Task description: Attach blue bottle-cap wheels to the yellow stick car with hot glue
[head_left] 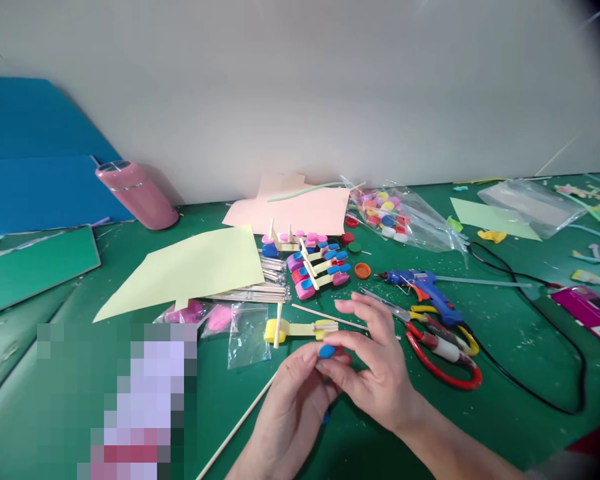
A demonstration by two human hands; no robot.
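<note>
I'm watching a pair of bare hands work over a green tabletop (260,427). A small blue oval piece (327,351) sits right at the fingertips, near the front middle of the tabletop. The left hand (300,393) is curled, its thumb against one side of the piece; the right hand (377,367) pinches it from the other side with thumb and index finger, the remaining fingers spread loosely. Another bit of blue peeps out below the left hand, too hidden to make out.

Just beyond the hands lies a yellow-ended stick model (300,330), a wooden crosspiece at its left end. Farther back sits a cluster of pink, red, purple and blue stick models (320,267), with an orange bottle cap (363,270) near them. A long thin stick (235,430) runs beside the left forearm. To the right I see red-handled scissors (445,363) and a blue glue gun (445,303), and behind them a clear bag of coloured caps (387,217). A pale yellow sheet (195,270) lies to the left; a pink tumbler (140,197) leans behind it.
</note>
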